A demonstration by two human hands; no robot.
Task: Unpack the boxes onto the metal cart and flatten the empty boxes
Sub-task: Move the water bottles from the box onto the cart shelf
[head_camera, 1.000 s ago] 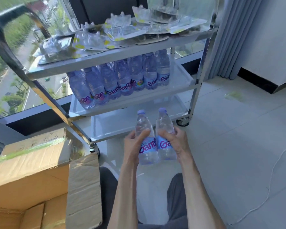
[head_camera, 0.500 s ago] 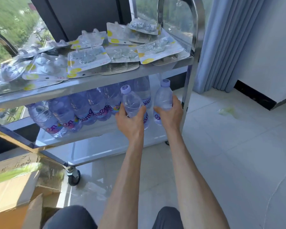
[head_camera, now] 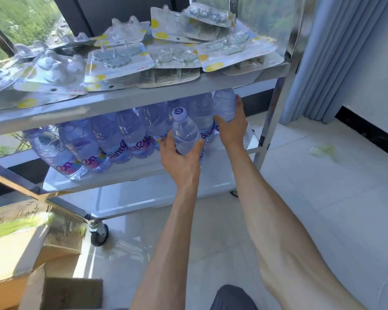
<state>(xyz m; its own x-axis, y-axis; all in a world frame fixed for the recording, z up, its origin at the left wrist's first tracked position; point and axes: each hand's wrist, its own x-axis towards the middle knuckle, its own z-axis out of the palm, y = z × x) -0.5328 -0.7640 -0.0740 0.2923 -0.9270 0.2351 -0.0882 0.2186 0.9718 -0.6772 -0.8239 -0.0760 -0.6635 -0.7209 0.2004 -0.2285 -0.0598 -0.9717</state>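
while both hands reach under the top shelf of the shiny three-tier metal cart (head_camera: 276, 121), each carries one clear plastic water bottle with a pale purple cap and a pink-and-blue label. the left hand (head_camera: 180, 162) has its fingers (head_camera: 166, 143) and thumb curled round the lower body of the left bottle (head_camera: 185, 134), which stands nearly upright with its cap leaning a little toward the camera, in front of the row already on the middle shelf (head_camera: 130, 173). the right hand (head_camera: 232, 128) is clamped on the right bottle (head_camera: 225, 104), fingers wrapped round its ribbed side, and holds it higher and deeper, its top hidden under the top shelf edge. the coming move seems to turn on the bare patch of middle shelf at the right end of the row: it lies just beyond and below the right hand, so that hand is nearer, and its bottle's long axis looks close enough to vertical to go straight down beside the last standing bottle. the left bottle would probably follow in front. the row of standing bottles (head_camera: 103, 142) is thin, crinkly, see-through plastic, likely to dent under a hard squeeze and to slide on the smooth steel. flat blister packs (head_camera: 119, 59) with clear bubbles and yellow dots cover the top shelf. an open brown cardboard box (head_camera: 20, 253) sits low on the left on the pale tiled floor (head_camera: 323, 198).
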